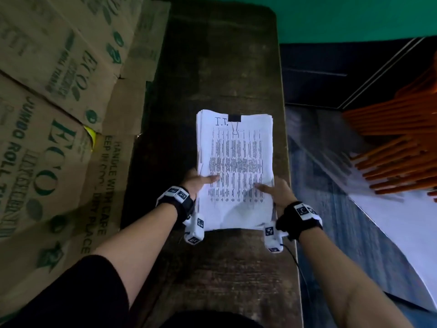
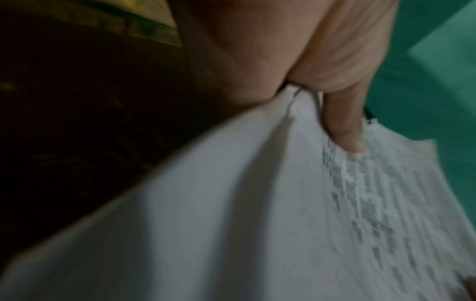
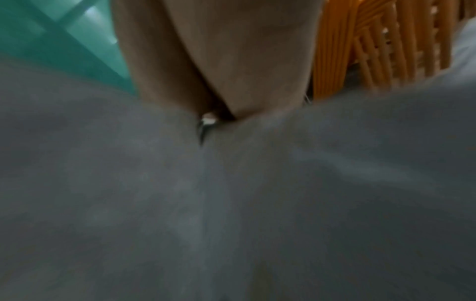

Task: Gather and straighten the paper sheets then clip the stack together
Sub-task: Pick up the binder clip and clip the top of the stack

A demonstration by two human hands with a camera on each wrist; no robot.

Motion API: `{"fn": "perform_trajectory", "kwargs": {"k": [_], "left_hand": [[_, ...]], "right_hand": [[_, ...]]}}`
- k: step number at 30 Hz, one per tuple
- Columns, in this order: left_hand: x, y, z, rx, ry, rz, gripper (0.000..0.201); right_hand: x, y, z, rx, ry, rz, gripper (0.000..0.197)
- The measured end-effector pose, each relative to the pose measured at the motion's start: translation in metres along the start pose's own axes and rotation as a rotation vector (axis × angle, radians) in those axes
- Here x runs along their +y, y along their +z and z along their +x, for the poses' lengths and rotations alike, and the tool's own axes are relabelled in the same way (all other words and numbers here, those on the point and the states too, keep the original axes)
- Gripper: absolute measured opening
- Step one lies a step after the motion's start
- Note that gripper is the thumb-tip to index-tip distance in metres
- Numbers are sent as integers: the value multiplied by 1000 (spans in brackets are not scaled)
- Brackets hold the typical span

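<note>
A stack of printed white paper sheets (image 1: 236,162) is held over the dark wooden table (image 1: 212,67), with a black binder clip (image 1: 234,118) clamped on the middle of its far edge. My left hand (image 1: 201,182) grips the stack's left side, thumb on top and fingers underneath. My right hand (image 1: 275,190) grips the right side in the same way. In the left wrist view the thumb (image 2: 342,130) presses on the printed top sheet (image 2: 231,224). The right wrist view is blurred, with my right hand (image 3: 221,81) against grey paper (image 3: 231,203).
Flattened cardboard boxes (image 1: 59,114) lean along the table's left side. Orange slatted chairs (image 1: 402,138) and a white surface (image 1: 406,233) stand to the right. A green wall (image 1: 354,15) lies beyond the table's far end.
</note>
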State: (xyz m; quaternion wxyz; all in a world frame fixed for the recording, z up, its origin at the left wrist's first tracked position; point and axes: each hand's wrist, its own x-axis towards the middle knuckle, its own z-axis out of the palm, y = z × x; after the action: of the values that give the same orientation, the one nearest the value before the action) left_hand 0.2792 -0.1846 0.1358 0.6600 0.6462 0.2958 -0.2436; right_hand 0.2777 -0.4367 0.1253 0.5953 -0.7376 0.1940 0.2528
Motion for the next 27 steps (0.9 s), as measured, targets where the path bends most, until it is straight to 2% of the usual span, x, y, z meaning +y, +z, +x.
{"fn": "perform_trajectory", "kwargs": {"k": [2,4,7,9,11,14,16,21,27], "left_hand": [[-16,8,42,-1,-2,109,97],[1,20,36,-22,-19,251,90],[11,27,26,11,72,475,74],[6,26,23,13,121,512,83],[-9,28,11,-7,132,612,90],[-33,36,5,16,202,808,90],[-36,44,8,42,245,844,84],[-7,57,25,100,330,848,75],[15,69,44,136,291,906,73]], "right_hand": [[-2,-6,19,131,-43,-122,29],[-3,-14,33,213,-49,-301,37],[-7,-21,38,263,-21,-476,65],[-8,-23,28,257,-1,-694,84],[3,-21,17,211,-80,-884,86],[25,-12,6,22,-181,-1117,89],[26,-9,7,21,-164,-1150,92],[2,-17,31,92,-189,-1073,89],[-17,-25,56,104,-193,-1087,84]]}}
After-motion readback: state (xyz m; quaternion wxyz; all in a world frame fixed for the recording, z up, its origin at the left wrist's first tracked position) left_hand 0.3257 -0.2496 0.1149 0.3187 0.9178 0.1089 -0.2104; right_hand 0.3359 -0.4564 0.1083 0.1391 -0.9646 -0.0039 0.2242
